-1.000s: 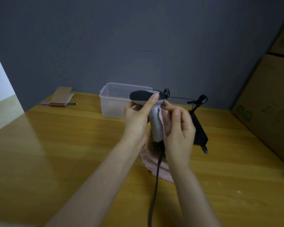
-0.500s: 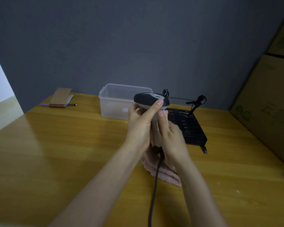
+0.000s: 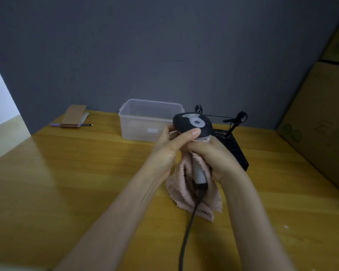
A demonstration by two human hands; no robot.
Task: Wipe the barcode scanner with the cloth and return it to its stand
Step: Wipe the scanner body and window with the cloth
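A barcode scanner (image 3: 193,124) with a black head and a grey handle is held upright above the wooden table (image 3: 67,173). My left hand (image 3: 170,145) grips it just under the head, thumb pressed on the head's near edge. My right hand (image 3: 215,155) wraps a pink cloth (image 3: 181,188) around the handle; the cloth hangs down on both sides. A dark cable (image 3: 188,227) runs from the handle's bottom toward me. Behind my right hand lies a black slotted stand (image 3: 237,149), partly hidden.
A clear plastic tub (image 3: 145,118) stands behind the hands. A brown notebook (image 3: 72,116) with a pen lies at the far left. A small black clip mount (image 3: 237,120) rises from the stand. Cardboard boxes (image 3: 321,124) line the right side, and a grey wall is behind.
My right hand has slid with the cloth up the handle toward the head. The scanner has tilted so the top of its head faces me more.
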